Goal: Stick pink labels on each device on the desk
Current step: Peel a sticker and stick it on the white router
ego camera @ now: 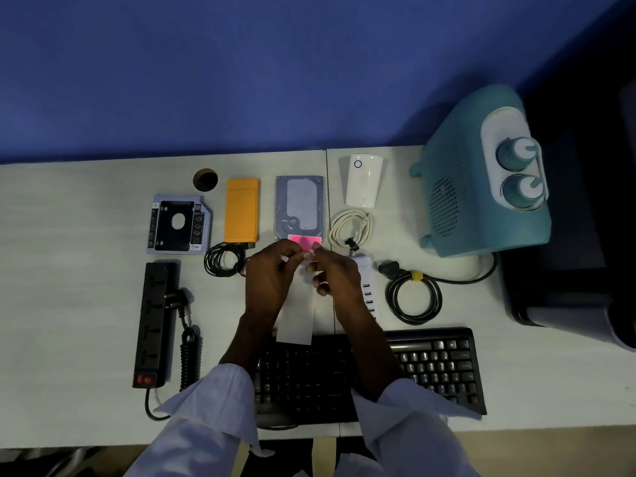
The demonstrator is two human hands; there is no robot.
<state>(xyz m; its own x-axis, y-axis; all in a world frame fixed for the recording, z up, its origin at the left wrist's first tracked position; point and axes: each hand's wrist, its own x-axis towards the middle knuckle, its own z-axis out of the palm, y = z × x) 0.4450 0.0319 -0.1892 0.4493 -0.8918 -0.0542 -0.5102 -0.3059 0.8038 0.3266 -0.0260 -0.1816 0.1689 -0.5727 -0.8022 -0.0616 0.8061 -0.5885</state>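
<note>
Nearest to me lies the black plastic keyboard (395,370), and I hold both hands above its far edge so the white backing sheet (296,318) hangs free over it. My left hand (270,280) pinches the sheet's top narrowly; my right hand (335,275) pinches there too, probably peeling. The pink labels (306,242) show just beyond my fingers, farther from the keyboard, before the grey metal hard drive (299,206), probably the next device.

A pale desk (86,208) stands against a blue wall (241,70); the light is dim, darker at right.
</note>
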